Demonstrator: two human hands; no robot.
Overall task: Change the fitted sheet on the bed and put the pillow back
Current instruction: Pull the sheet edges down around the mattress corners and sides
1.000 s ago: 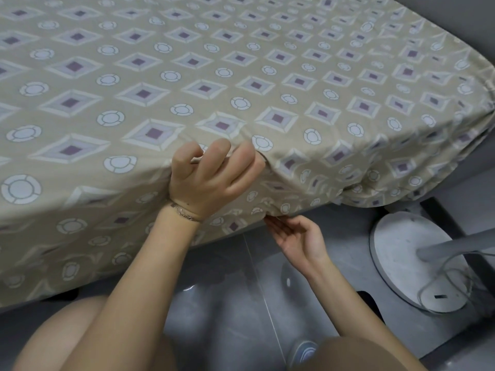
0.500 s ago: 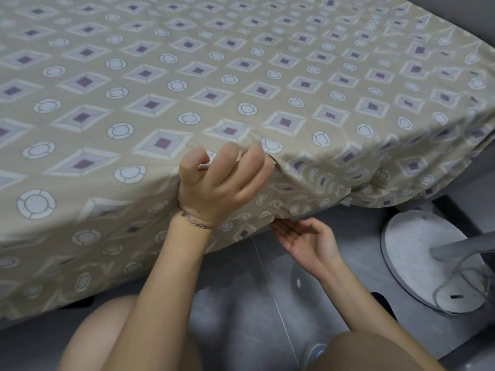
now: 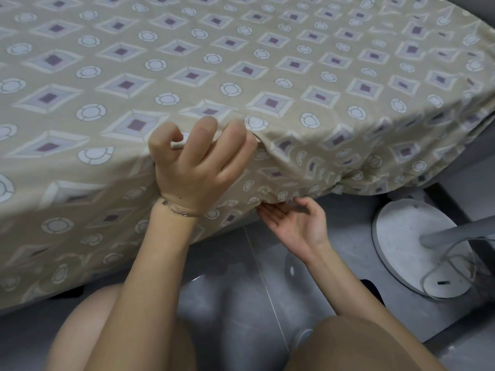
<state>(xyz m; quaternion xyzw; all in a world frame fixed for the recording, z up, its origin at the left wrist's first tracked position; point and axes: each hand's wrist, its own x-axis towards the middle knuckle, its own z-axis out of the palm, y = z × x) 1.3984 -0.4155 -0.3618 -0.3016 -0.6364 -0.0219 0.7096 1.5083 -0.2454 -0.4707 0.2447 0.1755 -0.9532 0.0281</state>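
The sheet (image 3: pixel 241 62) spreads from 9 to 2 o'clock, its hem bunched at the near edge. At 4 o'clock is a round stand base (image 3: pixel 409 242) (cable looped on it). The left hand (image 3: pixel 198 167) grips a sheet fold at centre. The right hand (image 3: pixel 297 223) lies palm up, fingers loose, and touches the hem.

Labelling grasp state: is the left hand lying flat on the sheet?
No: the left hand has its fingers curled, gripping a fold of the fitted sheet at the mattress edge.

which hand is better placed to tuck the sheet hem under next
Right. The right hand lies palm up, fingers straight, just below the gathered hem of the fitted sheet, so it could likely push it under. The left hand grips the sheet higher up, at the top edge.
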